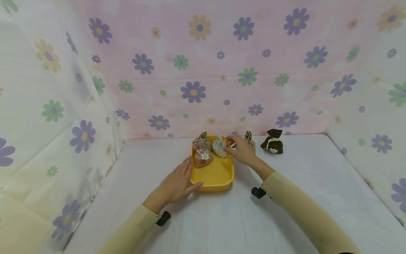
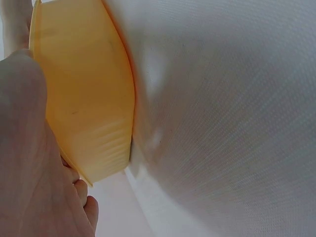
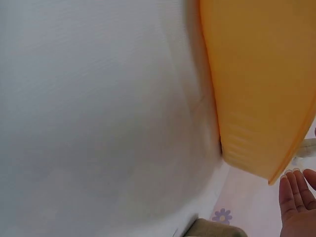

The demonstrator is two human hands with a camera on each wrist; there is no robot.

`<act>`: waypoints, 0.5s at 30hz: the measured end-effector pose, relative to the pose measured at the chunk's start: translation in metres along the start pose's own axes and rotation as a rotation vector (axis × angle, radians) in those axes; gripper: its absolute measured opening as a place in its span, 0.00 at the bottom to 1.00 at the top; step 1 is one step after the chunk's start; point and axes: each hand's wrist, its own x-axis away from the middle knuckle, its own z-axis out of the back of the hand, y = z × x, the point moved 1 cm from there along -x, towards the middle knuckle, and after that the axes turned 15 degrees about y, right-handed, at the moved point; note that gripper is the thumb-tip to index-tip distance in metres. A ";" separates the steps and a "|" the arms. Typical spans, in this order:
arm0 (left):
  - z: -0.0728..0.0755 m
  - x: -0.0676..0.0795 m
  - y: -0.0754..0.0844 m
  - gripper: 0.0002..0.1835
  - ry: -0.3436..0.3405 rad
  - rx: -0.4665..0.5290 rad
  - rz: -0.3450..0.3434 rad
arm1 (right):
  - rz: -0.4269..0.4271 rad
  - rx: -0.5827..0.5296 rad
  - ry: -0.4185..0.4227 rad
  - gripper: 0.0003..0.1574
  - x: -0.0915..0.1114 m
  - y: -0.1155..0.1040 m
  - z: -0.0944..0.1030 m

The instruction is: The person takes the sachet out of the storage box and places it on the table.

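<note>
The right hand [image 1: 242, 150] reaches over the tray's far right corner beside a pale pouch; its fingers look straight and relaxed, gripping nothing, though whether the thumb touches the pouch is unclear. The left hand [image 1: 177, 183] lies at the near left, fingers extended along the tray's wall, thumb resting on its near rim.

A flower-printed backdrop [image 1: 193, 116] surrounds a white tabletop [image 1: 317, 201]. In the middle stands a yellow tray [image 1: 213, 176], holding three small cloth pouches. The pink pouch [image 1: 200, 160] is by the left wall, the green pouch [image 1: 208, 143] just beyond it, and the pale pouch [image 1: 219, 147] in the far right corner. Right of the tray, the brown pouch [image 1: 272, 144] sits on the tabletop; nearer the tray, an olive pouch [image 1: 251, 143] is partly hidden by the right hand. Smallest are the white cloth daisies on the pink and brown pouches.

The likeliest mishaps: the right hand could brush the olive pouch over or tip the pale one while moving, and the tray could slide if the left hand pushed unevenly.

No brand, label or writing is readable.
</note>
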 end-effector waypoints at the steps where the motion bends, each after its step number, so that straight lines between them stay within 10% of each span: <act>1: 0.000 0.000 0.000 0.55 0.000 0.000 0.000 | -0.005 0.007 -0.001 0.31 -0.002 -0.001 -0.002; 15: -0.002 0.001 -0.001 0.53 0.030 0.015 -0.012 | -0.072 -0.004 0.015 0.24 -0.021 0.001 -0.023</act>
